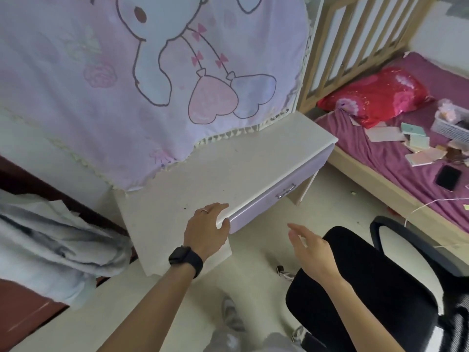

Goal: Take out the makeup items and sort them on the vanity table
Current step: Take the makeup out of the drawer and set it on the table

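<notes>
Retrieval is only beginning. Left hand (206,229) is resting, fingers flat, on the surface (203,179) edge; right hand (311,250) is hovering, fingers spread. The next move is probably calling for a pull on the drawer handle (286,191).

Chair (360,288) right of vanity table (203,174)

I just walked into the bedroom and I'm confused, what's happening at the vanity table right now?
A person stands at the vanity table, with the left grip resting on its front edge, just above the closed lilac drawer. The right grip hangs open in the air beside the black chair, holding nothing. Neither touches the drawer's metal handle, so taking the makeup out seems not to have started.
</notes>
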`<state>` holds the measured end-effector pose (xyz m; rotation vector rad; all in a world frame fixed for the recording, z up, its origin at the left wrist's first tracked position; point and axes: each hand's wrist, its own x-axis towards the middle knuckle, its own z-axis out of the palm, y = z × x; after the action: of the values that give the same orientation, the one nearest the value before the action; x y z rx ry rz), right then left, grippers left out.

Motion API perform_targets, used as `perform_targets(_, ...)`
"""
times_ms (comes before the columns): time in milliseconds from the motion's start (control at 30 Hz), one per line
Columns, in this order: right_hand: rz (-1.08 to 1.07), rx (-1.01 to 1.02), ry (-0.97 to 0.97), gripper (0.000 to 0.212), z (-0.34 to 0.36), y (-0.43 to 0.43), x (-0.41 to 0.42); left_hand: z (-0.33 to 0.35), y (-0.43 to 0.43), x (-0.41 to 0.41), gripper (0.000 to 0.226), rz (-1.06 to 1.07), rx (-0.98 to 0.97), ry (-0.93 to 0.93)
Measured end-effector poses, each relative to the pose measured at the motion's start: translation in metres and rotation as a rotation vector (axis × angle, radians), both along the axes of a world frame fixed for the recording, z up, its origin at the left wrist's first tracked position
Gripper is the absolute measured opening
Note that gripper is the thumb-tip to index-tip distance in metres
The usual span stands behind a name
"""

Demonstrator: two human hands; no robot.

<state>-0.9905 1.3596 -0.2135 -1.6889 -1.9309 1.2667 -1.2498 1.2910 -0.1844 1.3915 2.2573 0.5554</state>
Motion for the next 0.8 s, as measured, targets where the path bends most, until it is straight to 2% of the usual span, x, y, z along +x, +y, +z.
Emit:
perform_targets(267, -0.21, -0.183, 0.015, 0.028, -0.048, 0.056, -0.045, -0.06, 0.087, -0.041, 0.043, -0.166, -0.158, 0.013)
perform_targets(467, -0.358, -0.338, 0.08, 0.03, -0.115, 0.125, -0.064, -0.125, 0.159, -0.042, 0.044, -0.24, -0.179, 0.057)
perform_targets(633, -0.622, -0.504, 0.292, 0.008, -0.169, 0.178, -0.081, -0.171, 0.211, -0.032, 0.052, -0.303, -0.163, 0.169)
perform_targets(800, -0.711, -0.634, 0.38, 0.03, -0.21, 0.212, -0.098, -0.206, 0.236, -0.033, 0.061, -0.386, -0.222, 0.287)
